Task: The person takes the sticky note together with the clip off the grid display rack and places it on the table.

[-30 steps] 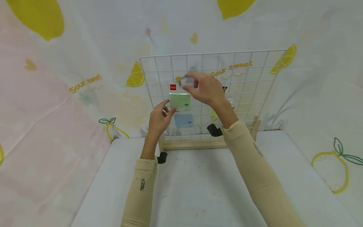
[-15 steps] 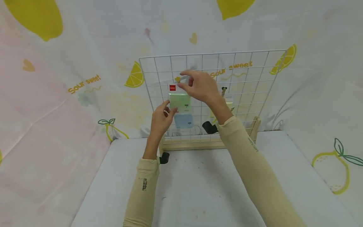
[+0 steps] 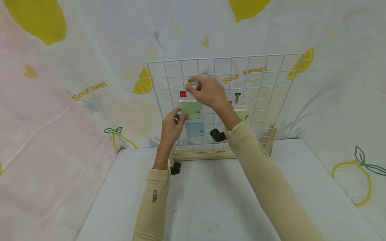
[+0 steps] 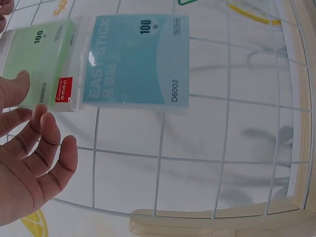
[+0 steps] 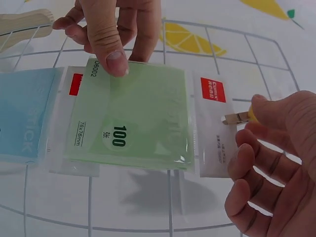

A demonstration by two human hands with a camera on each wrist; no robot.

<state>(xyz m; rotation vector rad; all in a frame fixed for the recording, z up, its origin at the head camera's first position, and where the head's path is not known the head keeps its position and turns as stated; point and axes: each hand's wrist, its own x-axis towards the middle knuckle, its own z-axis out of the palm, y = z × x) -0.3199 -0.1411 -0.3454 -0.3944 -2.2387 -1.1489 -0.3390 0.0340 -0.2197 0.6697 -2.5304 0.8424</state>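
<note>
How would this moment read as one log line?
left hand: pinches green note pack | right hand: pinches wooden clip at pack's top | blue note pack: below green | wire grid: behind both

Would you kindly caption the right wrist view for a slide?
Left hand grips green note pack; right hand pinches wooden clip.

The head camera looks forward and down over the white desk (image 3: 205,197), far enough back to take in the full width of the white wire grid panel (image 3: 214,59). Both wrist cameras face that panel from close up, turned sideways in opposite directions. All three views share the square green plastic-wrapped packet (image 5: 148,108) and square blue plastic-wrapped packet (image 4: 133,59), small in the head view.
</note>
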